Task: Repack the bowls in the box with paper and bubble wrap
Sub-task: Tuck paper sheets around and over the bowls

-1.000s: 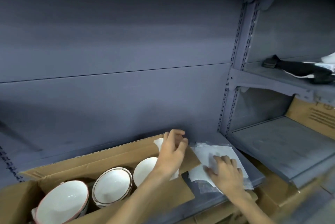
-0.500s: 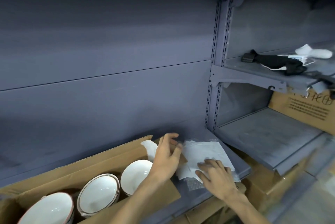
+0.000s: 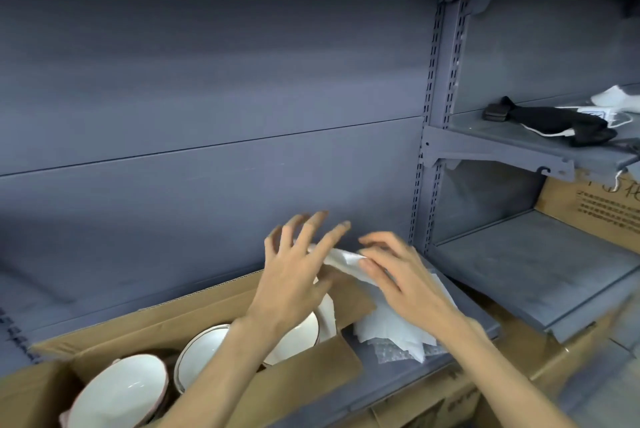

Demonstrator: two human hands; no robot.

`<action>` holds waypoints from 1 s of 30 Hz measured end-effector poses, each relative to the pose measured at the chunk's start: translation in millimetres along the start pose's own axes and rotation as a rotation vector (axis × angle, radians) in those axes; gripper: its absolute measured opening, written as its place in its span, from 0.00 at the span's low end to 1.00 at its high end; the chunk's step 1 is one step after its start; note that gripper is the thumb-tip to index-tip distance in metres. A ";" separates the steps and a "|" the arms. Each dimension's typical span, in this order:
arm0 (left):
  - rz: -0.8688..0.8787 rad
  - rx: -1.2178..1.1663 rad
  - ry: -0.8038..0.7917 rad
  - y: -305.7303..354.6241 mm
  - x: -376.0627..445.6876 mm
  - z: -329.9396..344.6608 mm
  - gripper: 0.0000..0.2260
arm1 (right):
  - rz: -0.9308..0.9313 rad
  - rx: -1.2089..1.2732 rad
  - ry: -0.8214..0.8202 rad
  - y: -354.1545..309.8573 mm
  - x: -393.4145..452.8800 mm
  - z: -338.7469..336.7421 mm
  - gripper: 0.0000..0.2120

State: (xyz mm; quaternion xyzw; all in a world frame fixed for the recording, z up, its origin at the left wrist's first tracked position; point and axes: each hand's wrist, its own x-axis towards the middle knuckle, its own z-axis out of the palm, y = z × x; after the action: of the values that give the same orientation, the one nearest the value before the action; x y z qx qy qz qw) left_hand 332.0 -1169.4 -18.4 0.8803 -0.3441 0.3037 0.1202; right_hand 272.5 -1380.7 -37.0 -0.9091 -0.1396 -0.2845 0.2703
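An open cardboard box point(image 3: 207, 313) stands on the grey shelf and holds three white bowls with dark rims, at the left point(image 3: 121, 389), the middle point(image 3: 201, 355) and the right point(image 3: 298, 337). A white paper point(image 3: 327, 316) stands at the box's right end. Right of the box lies a pile of white paper sheets point(image 3: 391, 327) on bubble wrap point(image 3: 391, 353). Above the pile, my right hand point(image 3: 398, 275) pinches the raised top sheet point(image 3: 343, 259). My left hand point(image 3: 298, 271) has its fingers spread straight and touches that sheet's left end.
A lower grey shelf point(image 3: 519, 261) runs to the right, with a printed cardboard box point(image 3: 595, 205) at its back. The upper right shelf carries a black strap-like item point(image 3: 554, 119) and white things. More cartons point(image 3: 450, 403) sit below the shelf edge.
Both hands have risen off the box flap and the paper pile. The top sheet has come up with my right hand, and my left fingers have spread.
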 end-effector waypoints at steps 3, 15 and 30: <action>0.035 -0.010 0.090 -13.9 -7.6 -8.7 0.06 | -0.006 0.145 -0.023 -4.9 9.1 0.0 0.14; -0.526 -0.125 0.196 -90.8 -76.5 -100.0 0.08 | 0.458 -0.335 -0.558 85.1 -70.0 82.7 0.35; -0.985 0.375 -0.008 -146.5 -209.3 -163.9 0.04 | 0.474 -0.497 -0.459 87.4 -73.5 101.5 0.35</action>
State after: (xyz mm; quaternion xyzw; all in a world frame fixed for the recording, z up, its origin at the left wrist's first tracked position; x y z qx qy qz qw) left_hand 236.3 -881.4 -19.2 0.9453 0.1702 0.2640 0.0879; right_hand 294.2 -1401.3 -186.9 -0.9935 0.0902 -0.0294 0.0622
